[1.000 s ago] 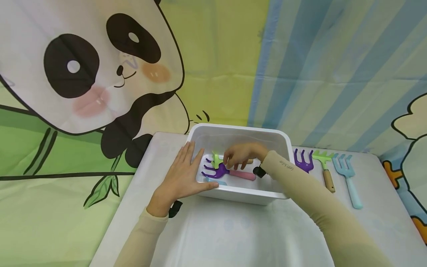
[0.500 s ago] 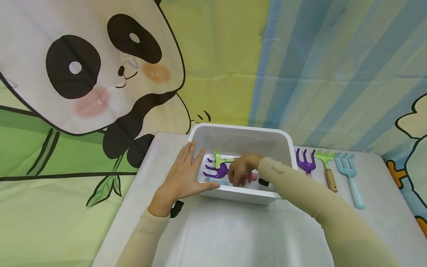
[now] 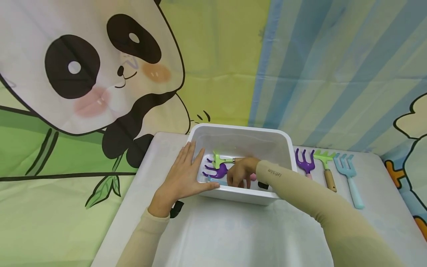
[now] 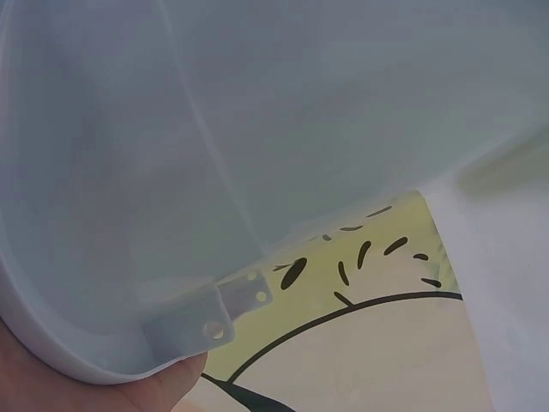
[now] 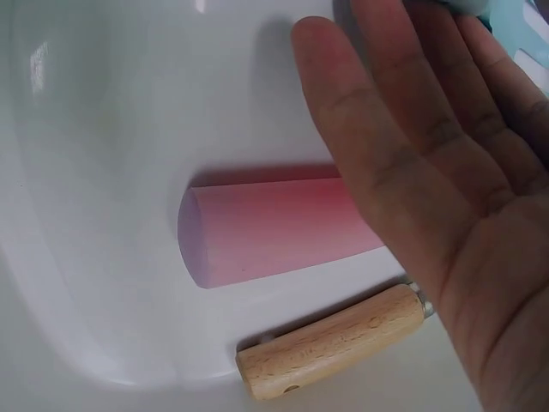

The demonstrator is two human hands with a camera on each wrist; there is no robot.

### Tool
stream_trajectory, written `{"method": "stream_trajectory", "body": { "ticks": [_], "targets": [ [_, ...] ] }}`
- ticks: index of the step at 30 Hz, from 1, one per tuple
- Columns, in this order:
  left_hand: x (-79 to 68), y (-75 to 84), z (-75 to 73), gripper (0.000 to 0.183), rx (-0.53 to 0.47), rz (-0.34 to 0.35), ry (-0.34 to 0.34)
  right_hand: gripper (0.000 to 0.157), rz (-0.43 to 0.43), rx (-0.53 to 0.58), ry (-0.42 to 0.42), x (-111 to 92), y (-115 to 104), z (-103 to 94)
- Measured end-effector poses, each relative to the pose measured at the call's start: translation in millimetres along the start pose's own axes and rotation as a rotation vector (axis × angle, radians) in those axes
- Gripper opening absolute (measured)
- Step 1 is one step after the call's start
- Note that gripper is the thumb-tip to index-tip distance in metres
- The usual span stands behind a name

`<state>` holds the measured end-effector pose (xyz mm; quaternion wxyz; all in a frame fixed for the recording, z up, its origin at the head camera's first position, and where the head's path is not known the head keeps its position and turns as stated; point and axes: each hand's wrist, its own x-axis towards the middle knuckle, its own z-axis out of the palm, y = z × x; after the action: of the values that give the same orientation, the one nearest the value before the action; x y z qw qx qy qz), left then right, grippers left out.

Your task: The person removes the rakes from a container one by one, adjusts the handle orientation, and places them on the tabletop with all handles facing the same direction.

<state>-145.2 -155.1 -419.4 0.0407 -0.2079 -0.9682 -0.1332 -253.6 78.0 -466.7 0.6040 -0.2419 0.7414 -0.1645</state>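
Note:
A white plastic tub (image 3: 240, 128) stands on the table. My left hand (image 3: 180, 180) rests on its left front corner, fingers spread straight over the rim. Inside the tub, my right hand (image 3: 241, 172) reaches down near the front wall. Its extended fingers (image 5: 343, 112) come close to a light blue hand tool (image 3: 215, 180); contact is hard to tell. Behind the right hand lies a purple hand fork (image 3: 217, 171) with a pink handle (image 5: 274, 230). Farther back is a green hand rake (image 3: 219, 160) with a wooden handle (image 5: 334, 342). The right fingertips are partly hidden.
On the table right of the tub lie a purple hand fork (image 3: 305, 163), a green rake with a wooden handle (image 3: 329, 180) and a light blue fork (image 3: 350, 178). A printed panda curtain (image 3: 217, 74) hangs behind. White cloth (image 3: 240, 233) covers the table.
My right hand has moved from over the green rake toward the tub's front wall, uncovering the rake and covering much of the pink handle. The left hand stays on the rim.

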Motion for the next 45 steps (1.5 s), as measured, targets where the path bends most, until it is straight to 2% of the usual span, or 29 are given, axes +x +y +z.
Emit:
{"method": "stream_trajectory", "body": {
  "ticks": [7,20,26,36,41,45],
  "targets": [
    [0.1,0.7,-1.3,0.127,0.001,0.001,0.001,0.007,0.002,-0.008,-0.018,0.9,-1.0,-0.2],
    [0.3,1.2,-0.7,0.126,-0.003,0.002,0.002,0.018,0.042,0.012,-0.034,-1.9,-1.7,-4.1],
    [0.3,0.6,0.6,0.125,0.002,-0.002,-0.003,0.022,0.055,0.017,-0.011,-7.9,-4.3,-10.5],
    [0.5,0.2,-0.1,0.124,0.007,0.005,0.004,0.024,-0.001,0.033,0.099,-29.1,-8.0,-23.2],
    [1.4,-0.4,-0.9,0.124,0.014,0.01,0.007,0.023,-0.029,0.033,0.082,-43.7,-12.2,-30.0],
    [1.9,-0.5,-0.8,0.125,0.011,0.004,-0.004,0.024,-0.046,0.021,0.103,-60.7,-14.0,-33.6]
  ]
}}
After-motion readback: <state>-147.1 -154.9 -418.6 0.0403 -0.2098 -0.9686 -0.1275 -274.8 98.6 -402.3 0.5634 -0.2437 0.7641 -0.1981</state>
